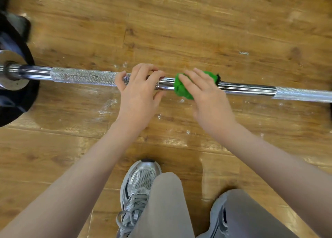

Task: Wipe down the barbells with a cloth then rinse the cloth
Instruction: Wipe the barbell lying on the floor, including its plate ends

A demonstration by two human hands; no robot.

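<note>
Worn wooden flooring (179, 22), flecked with white dust, filled the view. A chrome barbell (80, 77) was laid across it from nine to three o'clock, with a black weight plate (19, 101) at nine. At centre, the left hand (139, 90) was rested on the knurled section, fingers curled loosely over the bar. Just beside it, toward three o'clock, the right hand (206, 94) was pressed onto a bunched green cloth (181, 89) against the smooth shaft, fingers fairly straight and slightly spread. At six o'clock, a silver trainer (138, 187) was seen. For a thorough wipe, the bar would best be steadied while the cloth is wrapped round and drawn lengthwise.
</note>
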